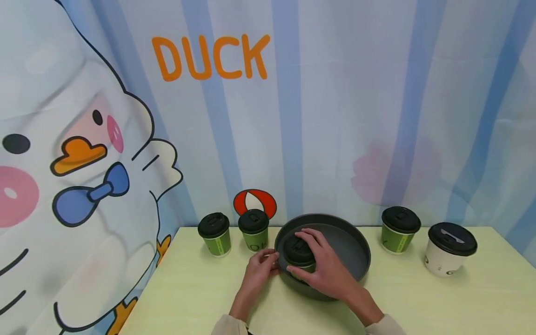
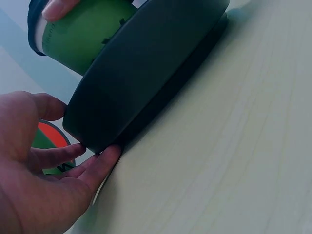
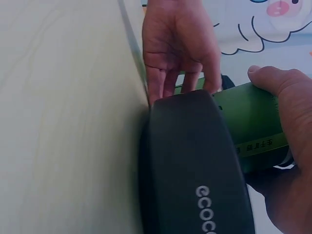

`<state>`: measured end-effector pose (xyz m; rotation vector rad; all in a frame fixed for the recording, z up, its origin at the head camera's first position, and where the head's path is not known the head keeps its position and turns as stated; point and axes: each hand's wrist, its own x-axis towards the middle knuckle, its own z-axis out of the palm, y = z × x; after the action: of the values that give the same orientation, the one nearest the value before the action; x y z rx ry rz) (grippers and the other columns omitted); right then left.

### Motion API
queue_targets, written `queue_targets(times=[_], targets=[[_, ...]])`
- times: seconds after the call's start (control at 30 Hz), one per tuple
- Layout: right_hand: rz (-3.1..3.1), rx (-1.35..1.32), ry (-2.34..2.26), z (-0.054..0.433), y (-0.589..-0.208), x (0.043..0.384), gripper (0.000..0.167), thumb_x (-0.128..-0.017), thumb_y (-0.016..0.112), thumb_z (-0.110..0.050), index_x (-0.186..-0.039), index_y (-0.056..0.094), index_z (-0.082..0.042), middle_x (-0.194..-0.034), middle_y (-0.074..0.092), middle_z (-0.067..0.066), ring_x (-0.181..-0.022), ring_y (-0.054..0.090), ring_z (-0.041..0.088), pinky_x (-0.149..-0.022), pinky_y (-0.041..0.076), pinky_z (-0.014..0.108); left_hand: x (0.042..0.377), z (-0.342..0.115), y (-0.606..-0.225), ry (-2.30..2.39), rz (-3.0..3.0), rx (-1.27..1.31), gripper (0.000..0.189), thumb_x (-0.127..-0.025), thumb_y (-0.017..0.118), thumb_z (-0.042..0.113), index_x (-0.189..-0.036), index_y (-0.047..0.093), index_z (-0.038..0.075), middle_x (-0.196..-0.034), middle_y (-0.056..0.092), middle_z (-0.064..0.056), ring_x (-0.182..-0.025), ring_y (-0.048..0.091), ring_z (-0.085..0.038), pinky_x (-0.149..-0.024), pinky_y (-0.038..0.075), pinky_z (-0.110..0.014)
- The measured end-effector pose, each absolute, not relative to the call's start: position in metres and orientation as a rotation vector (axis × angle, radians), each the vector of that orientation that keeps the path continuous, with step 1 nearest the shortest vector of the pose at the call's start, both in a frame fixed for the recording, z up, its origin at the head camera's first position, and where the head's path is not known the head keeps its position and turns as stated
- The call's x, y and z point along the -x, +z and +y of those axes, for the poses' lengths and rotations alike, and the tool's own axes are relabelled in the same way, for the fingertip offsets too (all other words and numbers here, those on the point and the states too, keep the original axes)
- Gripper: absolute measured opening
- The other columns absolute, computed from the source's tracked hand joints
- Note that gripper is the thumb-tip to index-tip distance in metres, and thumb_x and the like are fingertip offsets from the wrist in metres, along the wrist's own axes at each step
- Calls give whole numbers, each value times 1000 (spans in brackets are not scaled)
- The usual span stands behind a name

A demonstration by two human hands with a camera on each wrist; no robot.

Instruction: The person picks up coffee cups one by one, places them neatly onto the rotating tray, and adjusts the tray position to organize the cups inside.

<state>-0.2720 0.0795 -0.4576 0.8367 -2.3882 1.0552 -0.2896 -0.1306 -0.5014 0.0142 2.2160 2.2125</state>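
Observation:
A round dark grey pan point(image 1: 349, 253) stands on the table, lettered "ecoco" on its side wall point(image 3: 204, 170). My left hand point(image 1: 258, 271) holds its left edge, fingers low at the base and thumb by the rim in the left wrist view. Inside the pan's left part is a green paper cup point(image 2: 87, 36) with a black lid point(image 1: 298, 249). My right hand point(image 1: 328, 270) grips this cup from the right, thumb on the near side and fingers over the far side of the lid. The pan's wall hides the cup's bottom in both wrist views.
Two green cups with black lids, one farther left point(image 1: 215, 235) and one nearer the pan point(image 1: 254, 230), stand behind my left hand. Right of the pan are another green lidded cup point(image 1: 398, 230) and a larger white lidded cup point(image 1: 449, 251). A duck-print curtain point(image 1: 335, 116) hangs behind the table.

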Motion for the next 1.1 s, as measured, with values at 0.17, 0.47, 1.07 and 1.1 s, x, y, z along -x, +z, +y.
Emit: queue_targets(times=[0.17, 0.47, 1.07, 1.1], targets=[[-2398, -840, 1056, 83, -463, 271, 77, -86, 85, -43, -149, 51, -13, -152, 44, 7, -134, 51, 29, -104, 51, 52, 288, -127, -505, 2226, 2191, -25, 47, -101, 63, 20, -134, 55, -12, -112, 68, -17, -95, 71, -21, -86, 62, -38], [-2417, -889, 1064, 122, -446, 266, 90, -85, 85, -49, -158, 39, -24, -157, 40, 5, -140, 46, 28, -105, 48, 57, 289, -124, -506, 2238, 2170, -25, 46, -101, 64, 19, -133, 56, -12, -111, 68, -17, -93, 71, -20, -85, 62, -36], [-2792, -66, 1429, 229, -485, 286, 50, -109, 53, -43, -104, 71, 3, -81, 71, 4, -72, 66, 18, -64, 54, 31, 290, -133, -505, 2217, 2193, -55, 48, -104, 61, 21, -137, 52, -14, -115, 68, -17, -97, 71, -21, -90, 60, -42], [-2769, -44, 1519, 229, -486, 287, 52, -109, 53, -43, -107, 70, 5, -81, 71, 5, -73, 67, 18, -65, 56, 31, 290, -133, -504, 2212, 2195, -57, 48, -104, 60, 21, -137, 52, -13, -116, 67, -17, -97, 71, -21, -90, 60, -42]])
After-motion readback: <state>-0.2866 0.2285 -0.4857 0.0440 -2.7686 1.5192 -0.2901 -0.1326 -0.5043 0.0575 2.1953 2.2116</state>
